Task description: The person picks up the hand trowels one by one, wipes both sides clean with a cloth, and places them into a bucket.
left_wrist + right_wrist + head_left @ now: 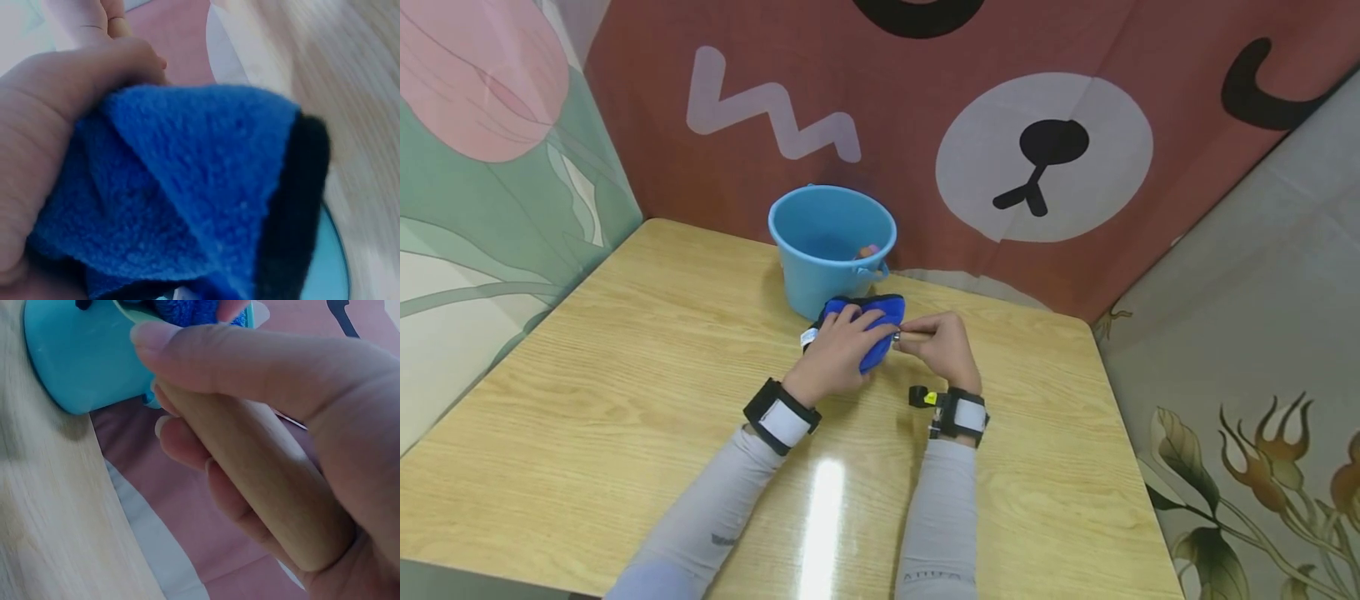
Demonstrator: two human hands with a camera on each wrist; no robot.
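My left hand (835,350) grips a fluffy blue cloth (206,162) with a black edge, folded over on itself. A white tag (808,337) sticks out at the cloth's left side. In my right hand (951,350) is a tool with a round wooden handle (250,475), held between thumb and curled fingers. A bit of shiny metal shows at the handle's front end in the head view, right at the cloth's edge. The tool's far end is hidden by the cloth and my left hand, so I cannot tell its kind.
Just beyond the hands stands a light blue bucket (808,287) on the wooden table (625,375). Small pinkish and orange things (868,252) lie inside it. Behind the table hangs a red-brown cloth backdrop (910,125), with patterned walls to both sides.
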